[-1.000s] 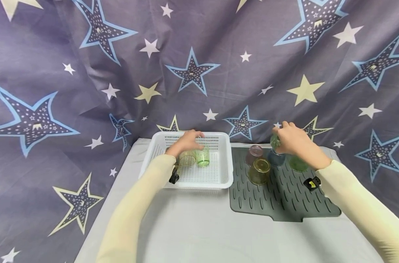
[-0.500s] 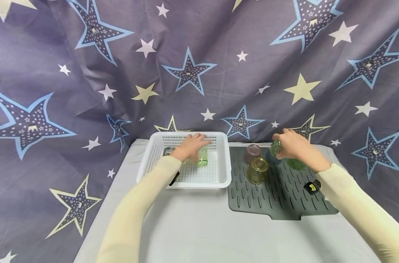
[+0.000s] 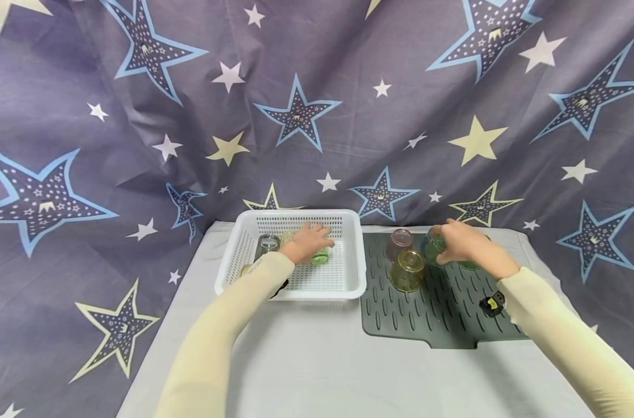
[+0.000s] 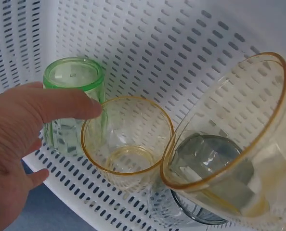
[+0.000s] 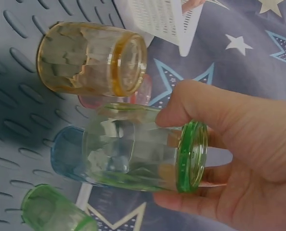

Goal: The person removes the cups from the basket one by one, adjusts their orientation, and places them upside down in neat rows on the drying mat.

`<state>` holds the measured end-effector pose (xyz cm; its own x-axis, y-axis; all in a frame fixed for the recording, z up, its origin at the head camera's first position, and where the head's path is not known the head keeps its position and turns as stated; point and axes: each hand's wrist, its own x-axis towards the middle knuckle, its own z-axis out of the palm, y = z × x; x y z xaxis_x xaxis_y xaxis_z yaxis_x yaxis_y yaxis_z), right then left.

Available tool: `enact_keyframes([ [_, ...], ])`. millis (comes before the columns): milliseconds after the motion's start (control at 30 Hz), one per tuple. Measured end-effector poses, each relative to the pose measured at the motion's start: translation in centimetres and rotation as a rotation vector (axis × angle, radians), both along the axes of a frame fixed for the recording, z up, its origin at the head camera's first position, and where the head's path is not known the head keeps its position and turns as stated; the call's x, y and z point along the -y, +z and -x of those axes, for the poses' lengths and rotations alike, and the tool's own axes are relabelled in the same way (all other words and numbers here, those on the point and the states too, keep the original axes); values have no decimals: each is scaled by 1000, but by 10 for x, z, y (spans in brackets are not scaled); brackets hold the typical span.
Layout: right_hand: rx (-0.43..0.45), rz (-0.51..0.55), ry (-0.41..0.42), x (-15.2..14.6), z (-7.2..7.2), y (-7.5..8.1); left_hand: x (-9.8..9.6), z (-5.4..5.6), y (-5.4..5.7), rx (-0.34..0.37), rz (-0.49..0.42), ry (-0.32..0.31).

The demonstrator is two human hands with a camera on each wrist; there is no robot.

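My right hand (image 3: 462,241) grips a clear green glass (image 5: 138,149) near its thick green base, thumb on one side and fingers on the other. Its mouth points down toward the dark drying mat (image 3: 400,322), and in the right wrist view it overlaps a blue glass (image 5: 67,153). Inside the white basket (image 3: 361,267), my left hand (image 3: 308,242) has its fingers spread over another green glass (image 4: 75,74). One of its fingertips lies right at the rim of a small yellow-rimmed glass (image 4: 128,163). A tilted larger yellow-rimmed glass (image 4: 275,120) and a grey glass (image 4: 208,154) are also there.
An amber glass (image 3: 407,270) and a pink glass (image 3: 399,244) stand upside down on the mat, left of my right hand. A further green glass (image 5: 54,207) is at its right. Basket and mat sit side by side on a light cloth-covered table (image 3: 317,360), before a star-patterned curtain (image 3: 348,133).
My right hand has lowered the green glass toward the mat. My left hand has moved right and lower over the green glass in the basket, uncovering the grey glass.
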<state>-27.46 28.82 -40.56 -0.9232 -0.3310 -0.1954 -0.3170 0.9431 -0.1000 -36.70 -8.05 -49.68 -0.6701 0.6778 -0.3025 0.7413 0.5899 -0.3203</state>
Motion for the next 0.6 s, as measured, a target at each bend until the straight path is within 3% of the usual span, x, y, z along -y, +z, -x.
enact_keyframes([
  [300, 53, 12, -12, -5, 5, -20, -2, 2, 1, 75, -78, 93],
  [600, 124, 26, -45, -9, 10, -40, -4, 9, -5, 102, -96, 112],
])
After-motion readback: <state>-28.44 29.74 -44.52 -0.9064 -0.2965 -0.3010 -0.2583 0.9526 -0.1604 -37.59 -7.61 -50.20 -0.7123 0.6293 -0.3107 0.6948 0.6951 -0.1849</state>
